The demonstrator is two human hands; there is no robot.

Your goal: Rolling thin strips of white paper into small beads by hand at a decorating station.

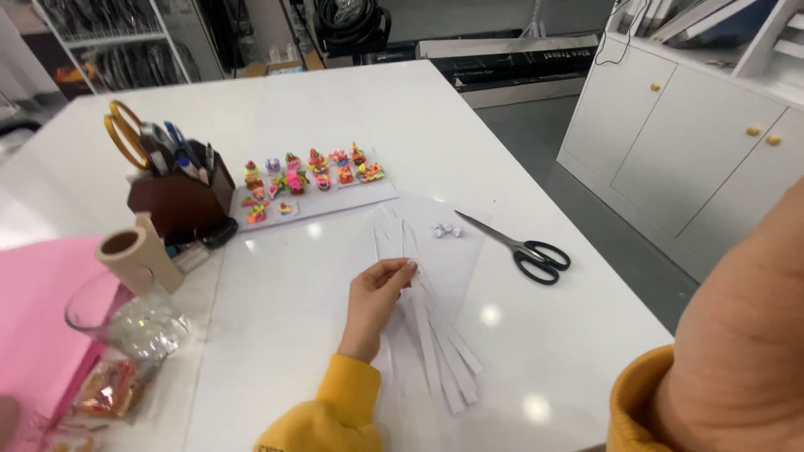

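On the white desk (276, 335) the left hand (377, 293) reaches out from a yellow sleeve, its fingertips (405, 268) pinched together on the top of a fan of white paper strips (440, 351); the strips, roughly six or seven though they overlap too much for a sure count, lie on a white sheet (452, 243) and spread toward the near desk edge. The right hand itself is out of view: only a forearm (745, 335) with a pushed-up yellow cuff fills the lower right corner, so its state cannot be told. Taking the strips as landmark, one pair of black-handled scissors (523, 247) lies beyond them to the right, and two small crumpled paper bits (446, 230) sit just beyond their far ends. Farther beyond and to the left is one flat white tray (377, 194) carrying about fifteen small bright folded figures in two rows. Left of that stands one dark wooden holder (180, 201) containing yellow-handled scissors (124, 134) and several pens. Well to the left of the strips are one beige tape roll (134, 251), one clear glass bowl (126, 318) holding something transparent and crinkled, and one pink sheet (38, 318).
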